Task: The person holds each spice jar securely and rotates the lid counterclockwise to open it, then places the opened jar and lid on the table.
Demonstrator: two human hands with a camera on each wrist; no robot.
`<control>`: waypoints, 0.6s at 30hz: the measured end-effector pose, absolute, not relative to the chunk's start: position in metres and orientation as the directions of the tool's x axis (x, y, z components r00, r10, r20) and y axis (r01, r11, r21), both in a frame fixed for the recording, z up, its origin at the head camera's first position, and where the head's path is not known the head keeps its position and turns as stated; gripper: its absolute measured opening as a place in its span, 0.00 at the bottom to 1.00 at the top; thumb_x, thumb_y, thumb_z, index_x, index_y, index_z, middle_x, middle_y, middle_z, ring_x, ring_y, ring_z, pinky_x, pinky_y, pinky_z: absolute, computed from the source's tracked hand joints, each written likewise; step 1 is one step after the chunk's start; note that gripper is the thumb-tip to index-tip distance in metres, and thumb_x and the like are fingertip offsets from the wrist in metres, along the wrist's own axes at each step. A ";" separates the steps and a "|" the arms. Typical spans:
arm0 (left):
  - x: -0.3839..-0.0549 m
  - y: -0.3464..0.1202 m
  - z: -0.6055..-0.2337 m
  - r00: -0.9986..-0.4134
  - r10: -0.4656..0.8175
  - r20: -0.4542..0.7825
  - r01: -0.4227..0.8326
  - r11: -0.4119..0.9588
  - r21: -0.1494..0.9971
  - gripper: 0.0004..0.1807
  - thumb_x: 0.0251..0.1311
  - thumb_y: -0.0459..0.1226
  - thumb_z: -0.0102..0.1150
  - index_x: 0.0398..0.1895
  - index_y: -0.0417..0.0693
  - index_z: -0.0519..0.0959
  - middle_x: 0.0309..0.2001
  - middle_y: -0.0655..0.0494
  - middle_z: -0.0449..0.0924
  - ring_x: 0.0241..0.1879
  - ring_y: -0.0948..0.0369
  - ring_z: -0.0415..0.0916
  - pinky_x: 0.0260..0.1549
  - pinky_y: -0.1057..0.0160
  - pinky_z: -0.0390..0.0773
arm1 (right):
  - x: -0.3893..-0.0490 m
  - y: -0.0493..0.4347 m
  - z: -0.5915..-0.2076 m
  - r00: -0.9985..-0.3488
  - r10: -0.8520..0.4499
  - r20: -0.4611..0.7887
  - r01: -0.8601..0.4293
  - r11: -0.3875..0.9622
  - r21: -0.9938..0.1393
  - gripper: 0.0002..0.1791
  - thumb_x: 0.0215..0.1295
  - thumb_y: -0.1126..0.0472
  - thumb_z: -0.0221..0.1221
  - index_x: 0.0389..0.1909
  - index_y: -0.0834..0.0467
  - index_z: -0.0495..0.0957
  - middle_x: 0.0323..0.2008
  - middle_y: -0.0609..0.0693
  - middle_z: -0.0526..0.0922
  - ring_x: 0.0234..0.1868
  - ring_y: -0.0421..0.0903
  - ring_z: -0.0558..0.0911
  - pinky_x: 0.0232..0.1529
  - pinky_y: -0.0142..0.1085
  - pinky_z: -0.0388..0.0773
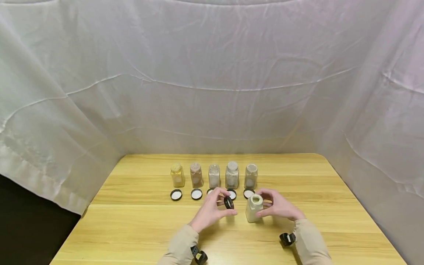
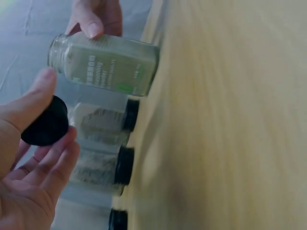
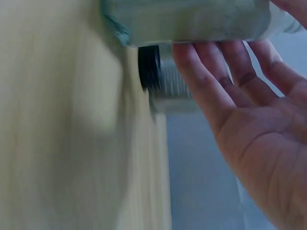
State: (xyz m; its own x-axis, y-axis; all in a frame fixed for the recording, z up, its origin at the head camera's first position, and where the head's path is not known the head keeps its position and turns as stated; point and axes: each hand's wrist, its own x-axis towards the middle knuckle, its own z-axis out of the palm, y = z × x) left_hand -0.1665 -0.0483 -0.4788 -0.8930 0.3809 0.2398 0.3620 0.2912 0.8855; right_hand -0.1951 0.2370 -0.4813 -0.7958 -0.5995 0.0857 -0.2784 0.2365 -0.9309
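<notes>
My left hand (image 1: 211,210) pinches a black lid (image 1: 229,202) between thumb and fingers, tipped on its side over the table. To the right of it, my right hand (image 1: 278,206) grips a square glass jar of pale green seasoning powder (image 1: 252,211), thumb on the near side and fingers behind. The jar stands roughly upright, its mouth uncovered. In the left wrist view, printed lettering shows on the jar (image 2: 112,67), and the lid (image 2: 49,122) sits apart from its neck. Whether the jar's base touches the table cannot be told.
Behind my hands stand several uncapped spice jars in a row, from a yellow jar (image 1: 177,176) at left to a greyish jar (image 1: 251,176) at right. Black lids with white liners, such as one lid (image 1: 196,194), lie before them on the wooden table (image 1: 139,221). A pale curtain (image 1: 212,110) surrounds the table.
</notes>
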 end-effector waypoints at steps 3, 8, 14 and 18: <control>-0.166 -0.041 -0.482 -0.895 0.382 0.231 0.374 0.358 0.855 0.30 0.45 0.38 0.80 0.51 0.41 0.75 0.52 0.50 0.78 0.49 0.56 0.80 0.55 0.66 0.83 | -0.196 0.251 -0.480 -0.801 -0.594 0.081 -0.277 0.247 -0.929 0.29 0.51 0.66 0.74 0.53 0.68 0.74 0.51 0.53 0.80 0.52 0.33 0.80 0.58 0.24 0.78; -0.167 -0.029 -0.486 -0.883 0.416 0.219 0.410 0.452 0.792 0.29 0.45 0.37 0.81 0.51 0.43 0.78 0.51 0.52 0.79 0.48 0.61 0.77 0.52 0.69 0.81 | -0.199 0.271 -0.479 -0.808 -0.583 0.084 -0.280 0.254 -0.926 0.29 0.51 0.68 0.73 0.54 0.69 0.74 0.49 0.45 0.81 0.52 0.33 0.80 0.58 0.23 0.78; -0.171 -0.013 -0.492 -0.870 0.451 0.200 0.432 0.500 0.751 0.29 0.47 0.38 0.80 0.54 0.43 0.78 0.48 0.54 0.78 0.46 0.63 0.75 0.50 0.71 0.79 | -0.208 0.290 -0.477 -0.859 -0.505 0.086 -0.283 0.329 -0.901 0.30 0.51 0.66 0.74 0.55 0.68 0.75 0.50 0.47 0.83 0.52 0.28 0.79 0.57 0.22 0.77; -0.174 0.001 -0.497 -0.868 0.452 0.206 0.448 0.533 0.718 0.28 0.48 0.39 0.80 0.53 0.45 0.79 0.48 0.54 0.79 0.47 0.63 0.75 0.51 0.69 0.77 | -0.215 0.298 -0.477 -0.897 -0.439 0.059 -0.236 0.360 -0.903 0.33 0.53 0.66 0.73 0.59 0.69 0.72 0.52 0.49 0.83 0.53 0.27 0.78 0.57 0.21 0.75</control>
State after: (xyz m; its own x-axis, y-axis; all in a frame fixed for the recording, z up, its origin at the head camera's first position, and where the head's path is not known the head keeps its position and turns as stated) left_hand -0.1744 0.0007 -0.4970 -0.8680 0.4520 0.2057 0.4476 0.5327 0.7183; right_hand -0.2154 0.2979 -0.4770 -0.8967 -0.4386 0.0593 -0.2358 0.3600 -0.9026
